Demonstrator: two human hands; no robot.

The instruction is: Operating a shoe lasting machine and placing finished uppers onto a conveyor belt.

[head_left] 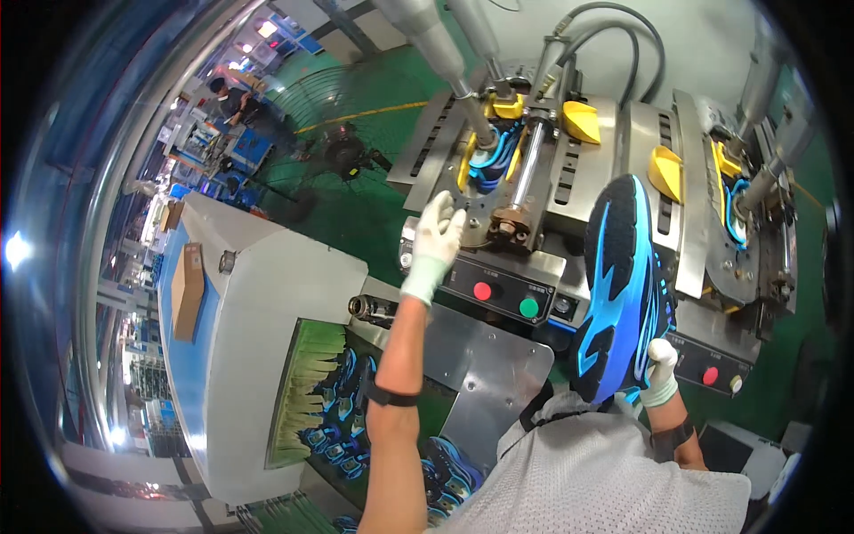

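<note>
- Blue-and-black shoe [618, 294], head view: right of centre, sole facing up, before the gap between left press [485, 211] and right press [725, 262].
- Right hand [660, 372]: closed on the shoe's lower end.
- Left hand [439, 238]: loosely open, seemingly bare of any object, beside left press's edge; green floor [347, 233] leftward.

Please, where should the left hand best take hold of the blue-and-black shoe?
Probably by the upper end of the shoe, coming from the left: it stretches up the picture, the right hand holds it near its lower end, and the upper end looks free.
</note>
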